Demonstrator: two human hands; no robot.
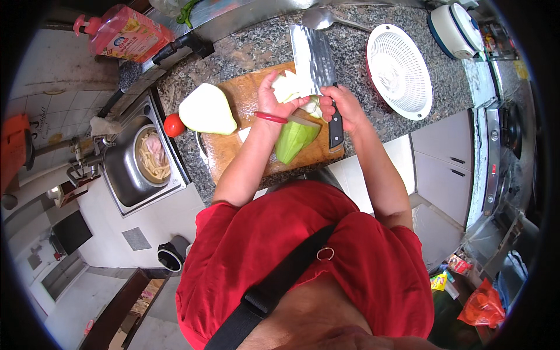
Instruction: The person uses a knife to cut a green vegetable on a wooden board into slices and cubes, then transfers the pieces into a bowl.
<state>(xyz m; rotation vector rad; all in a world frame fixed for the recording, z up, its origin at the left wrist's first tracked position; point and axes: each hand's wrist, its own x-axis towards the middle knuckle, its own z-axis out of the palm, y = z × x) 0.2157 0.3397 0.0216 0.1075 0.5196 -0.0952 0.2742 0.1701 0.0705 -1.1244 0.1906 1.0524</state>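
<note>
In my right hand point(345, 108) is a cleaver, gripped where its black handle meets the wide metal blade point(312, 58). The blade points away from me over the board's far edge. My left hand point(277, 104), with a red bangle at the wrist, has thumb and fingers spread beside pale slices point(284, 86); its fingertips reach toward the blade's lower end. A green-skinned piece of gourd or melon point(294, 141) lies under my hands on the wooden cutting board point(248, 93). At the board's left sits a larger pale peeled piece point(207, 109), with a tomato point(174, 125) beside it.
A white colander point(400, 73) stands right of the board, with a metal spoon point(319, 19) behind. A white and blue pot point(456, 32) is at the far right. The sink point(125, 166) at left holds a bowl of pale food point(153, 157). A pink pump bottle point(131, 34) stands far left.
</note>
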